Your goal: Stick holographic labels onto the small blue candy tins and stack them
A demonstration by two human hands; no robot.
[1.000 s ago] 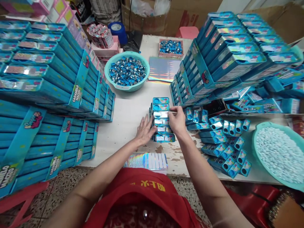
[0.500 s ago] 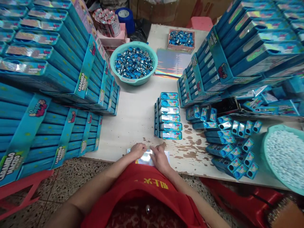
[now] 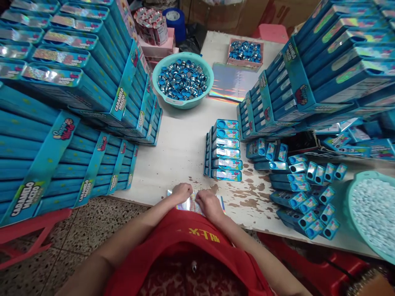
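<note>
Where fingers [image 3: 189, 189] touch, shiny sheet [image 3: 185, 205], silvery, rainbow-tinted

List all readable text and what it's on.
"CARAMELO MACIZO": bands of left stack and right stack, centre box row.
"Sugar World": logos on left stack.
Can't read: yellow characters on red apron; small print on loose boxes, tape roll.
None legible: holographic sheet.

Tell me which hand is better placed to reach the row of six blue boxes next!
Probably the right hand: it is nearer the row of six blue boxes, which is ahead and a bit to its right. The left hand is farther away. Both hands are at the shiny sheet.
</note>
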